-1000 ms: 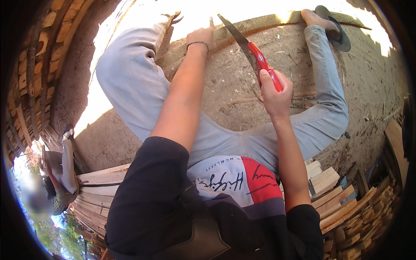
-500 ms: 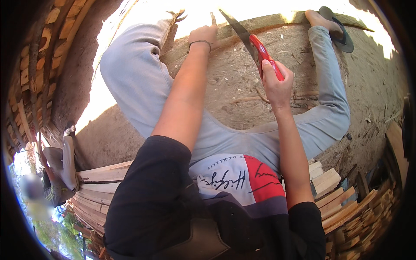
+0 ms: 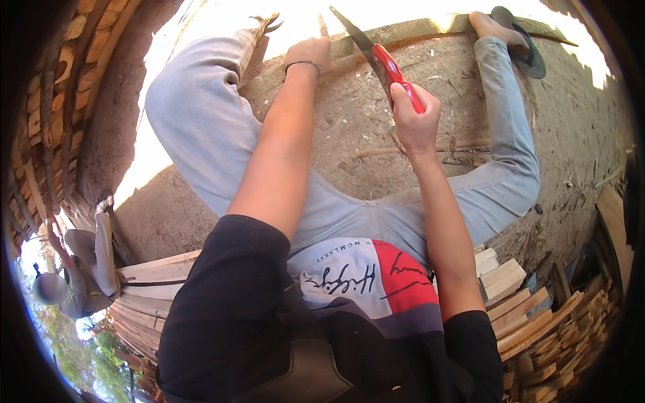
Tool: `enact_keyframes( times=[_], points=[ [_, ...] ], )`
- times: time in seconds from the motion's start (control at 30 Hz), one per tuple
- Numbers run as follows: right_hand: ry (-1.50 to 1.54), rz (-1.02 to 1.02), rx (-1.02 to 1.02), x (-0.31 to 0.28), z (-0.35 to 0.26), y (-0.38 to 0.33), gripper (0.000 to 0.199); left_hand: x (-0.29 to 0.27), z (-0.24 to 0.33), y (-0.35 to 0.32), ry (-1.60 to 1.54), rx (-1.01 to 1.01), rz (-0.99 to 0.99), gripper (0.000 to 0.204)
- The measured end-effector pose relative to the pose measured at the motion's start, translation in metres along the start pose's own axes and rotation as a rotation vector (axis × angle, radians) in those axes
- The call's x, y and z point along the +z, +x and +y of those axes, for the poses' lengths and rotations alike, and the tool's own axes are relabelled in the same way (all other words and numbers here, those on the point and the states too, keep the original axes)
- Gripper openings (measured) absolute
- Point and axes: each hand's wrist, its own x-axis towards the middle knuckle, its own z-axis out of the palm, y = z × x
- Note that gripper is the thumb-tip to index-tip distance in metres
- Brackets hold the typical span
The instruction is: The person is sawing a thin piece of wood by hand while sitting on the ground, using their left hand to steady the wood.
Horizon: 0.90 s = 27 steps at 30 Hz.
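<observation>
My right hand (image 3: pixel 415 119) is wrapped around the red handle of a hand saw (image 3: pixel 396 75). The dark blade slants forward and left, its tip in bright light just beyond my left hand. My left hand (image 3: pixel 310 56) is closed at the long wooden pole (image 3: pixel 403 35), which lies across the ground in front of me. A thin stick (image 3: pixel 323 25) juts out past its fingers, and the rest of it is hidden by the hand. Between the blade and my left hand there is a small gap.
My legs spread to both sides, with a sandalled foot (image 3: pixel 527 57) by the pole's right end. Thin sticks (image 3: pixel 430 148) lie on the dirt. Stacked boards (image 3: pixel 151 295) and cut wood (image 3: pixel 557 342) stand beside me. Another person (image 3: pixel 84 269) sits at far left.
My right hand and the saw have shifted slightly left and forward. My left hand keeps its hold at the pole. The whole view has drifted a little.
</observation>
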Motion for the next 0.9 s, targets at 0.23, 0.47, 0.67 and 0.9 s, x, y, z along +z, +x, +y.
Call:
enact_keyframes(
  times=[0.23,0.47,0.67,0.9],
  points=[
    [-0.009,-0.027,0.051,-0.038,-0.005,-0.054,0.032,0.001,-0.003,-0.003,-0.017,-0.033,-0.016,0.03],
    [0.069,-0.021,0.068,-0.037,-0.004,-0.036,0.032,0.0,-0.003,-0.003,0.019,-0.009,0.036,0.03],
    [0.069,0.035,0.049,-0.004,0.004,0.0,0.032,-0.007,0.007,-0.003,0.021,0.022,-0.013,0.03],
    [0.08,-0.012,0.126,-0.057,-0.013,-0.076,0.029,0.0,-0.001,-0.002,0.032,-0.007,0.008,0.028]
  ],
)
